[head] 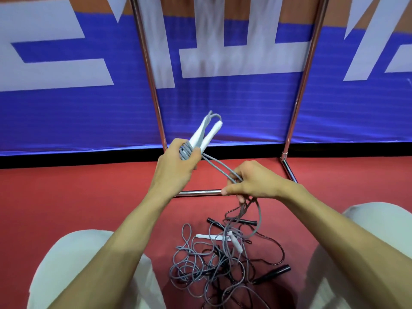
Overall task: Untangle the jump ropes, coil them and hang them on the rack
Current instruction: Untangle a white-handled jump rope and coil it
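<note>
My left hand (176,166) grips the two white handles (206,132) of a grey jump rope, with several turns of its grey cord wound around them at my fingers. Two strands of that grey cord (217,168) run down to my right hand (254,181), which holds them in curled fingers. Below my right hand the cord drops into a tangled pile of grey and black ropes (214,262) on the red floor. In the pile lie another pair of white handles (223,238) and black handles (273,274). The chrome rack (153,85) stands just behind my hands.
The rack's right post (301,90) and low base bar (198,192) frame the space ahead. A blue and white banner (66,103) covers the wall behind it. My knees in pale trousers (73,264) flank the pile on both sides.
</note>
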A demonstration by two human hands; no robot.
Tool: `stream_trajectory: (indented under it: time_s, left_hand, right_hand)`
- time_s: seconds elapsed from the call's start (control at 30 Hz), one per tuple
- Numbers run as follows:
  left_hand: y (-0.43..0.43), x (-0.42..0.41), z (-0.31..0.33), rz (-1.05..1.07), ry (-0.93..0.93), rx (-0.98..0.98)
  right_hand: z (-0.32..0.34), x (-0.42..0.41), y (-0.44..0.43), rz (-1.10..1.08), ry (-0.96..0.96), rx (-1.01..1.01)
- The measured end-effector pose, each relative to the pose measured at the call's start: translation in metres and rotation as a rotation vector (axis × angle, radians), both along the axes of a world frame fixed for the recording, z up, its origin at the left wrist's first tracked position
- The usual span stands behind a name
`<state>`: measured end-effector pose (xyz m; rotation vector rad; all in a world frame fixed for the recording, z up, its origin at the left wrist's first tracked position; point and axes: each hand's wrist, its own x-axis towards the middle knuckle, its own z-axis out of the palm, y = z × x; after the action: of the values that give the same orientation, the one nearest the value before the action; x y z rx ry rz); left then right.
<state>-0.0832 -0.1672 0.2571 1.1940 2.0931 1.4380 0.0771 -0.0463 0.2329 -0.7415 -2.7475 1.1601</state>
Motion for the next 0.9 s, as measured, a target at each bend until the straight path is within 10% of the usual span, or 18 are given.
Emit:
stream_trajectory:
  time_s: [0.5,0.9]
  left_hand:
    - [0.005,-0.015,-0.016,-0.061,0.534,-0.349]
    - [-0.002,0.015,-0.003,-0.303,0.789,-0.537]
  right_hand:
    - [0.028,0.014,-0.007,0.240,0.152,0.440]
    - [0.033,0.014,0.005,-0.160,0.516,0.550]
